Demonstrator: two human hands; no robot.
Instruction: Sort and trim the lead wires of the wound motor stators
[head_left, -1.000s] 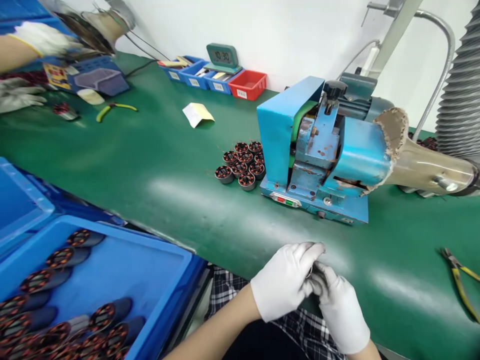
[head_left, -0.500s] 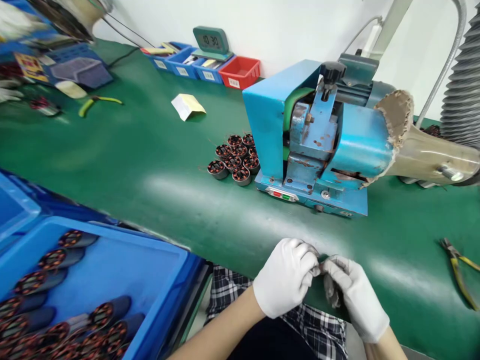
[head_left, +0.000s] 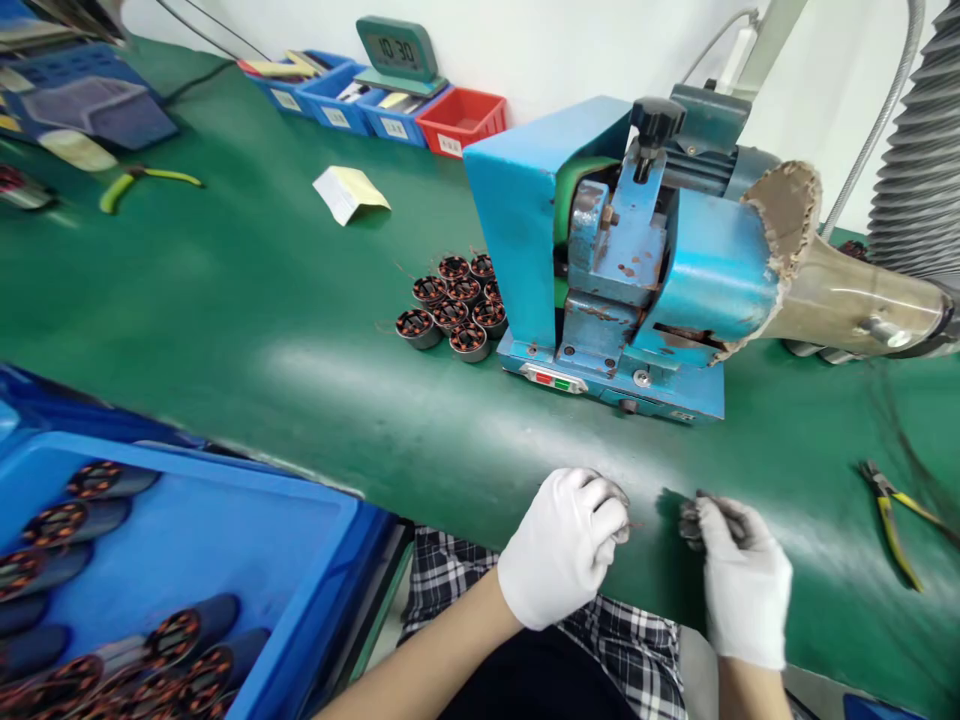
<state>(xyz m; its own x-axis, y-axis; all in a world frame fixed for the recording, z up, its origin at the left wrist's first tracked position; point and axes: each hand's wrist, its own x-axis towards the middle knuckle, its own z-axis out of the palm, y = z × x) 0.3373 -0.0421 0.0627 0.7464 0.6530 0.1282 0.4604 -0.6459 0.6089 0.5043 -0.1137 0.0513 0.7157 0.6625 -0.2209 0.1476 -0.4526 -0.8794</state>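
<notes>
The gloved hands have drawn apart over the green surface (head_left: pixel 247 310): the left hand (head_left: pixel 566 545) looks curled around a mostly hidden part, reddish wire (head_left: pixel 637 525) poking out; whether the right hand (head_left: pixel 742 565) grips anything, I cannot tell. Joint handling seems interrupted; wound stators (head_left: pixel 469 341) stand beside the blue grinder (head_left: pixel 514 235).

The worktop (head_left: pixel 262 260) is presenting a smooth, glossy green surface. The machine (head_left: pixel 514 240) is displaying blue-painted metal, scuffed and rust-spotted in places; its collar (head_left: pixel 787 205) is showing a rough, ragged edge. The left hand (head_left: pixel 562 550) and right hand (head_left: pixel 746 575) are wearing matt white cloth gloves (head_left: pixel 544 575), soiled dark towards the tips. The crate (head_left: pixel 330 540) is exhibiting smooth plastic; the folded sheet (head_left: pixel 345 195), creased paper.
</notes>
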